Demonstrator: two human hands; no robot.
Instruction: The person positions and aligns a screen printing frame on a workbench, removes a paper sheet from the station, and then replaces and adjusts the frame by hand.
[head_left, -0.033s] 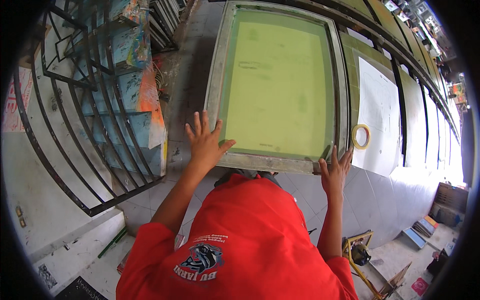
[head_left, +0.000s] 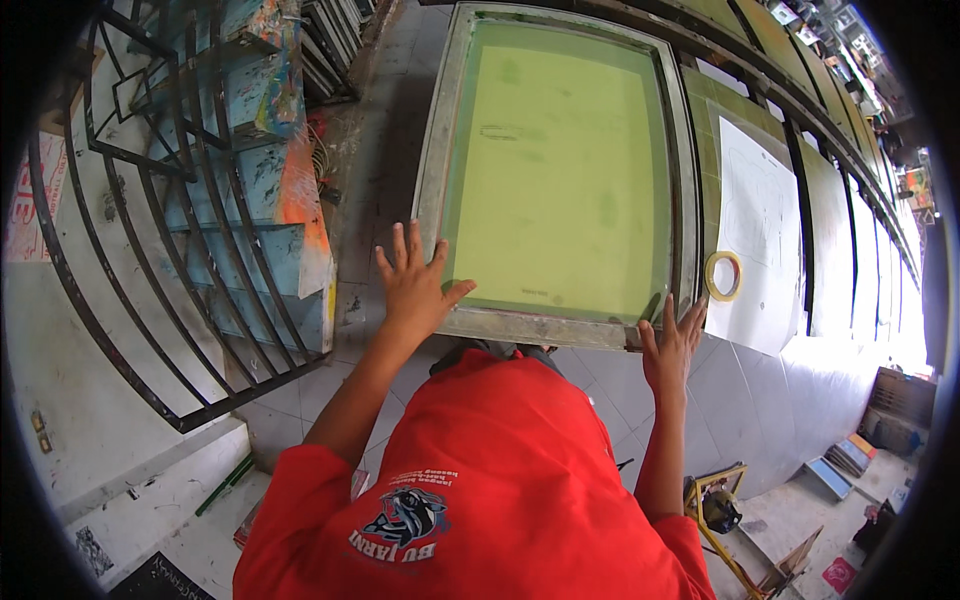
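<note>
Before me lies a screen-printing frame, grey and worn, with yellow-green mesh stretched across it. Faint dark marks show on the mesh. My left hand rests at the near left corner of the frame, fingers spread and thumb reaching over the edge. At the near right corner, my right hand touches the frame with its fingers stretched out. Neither hand is wrapped round anything. Just beyond the right hand, a roll of yellowish tape lies on a white sheet of paper bearing thin drawn lines.
A long dark rack with more panels runs along the right. On the left stand black metal bars before stained blue boards. A yellow-edged frame and a small blue-topped item are at the lower right.
</note>
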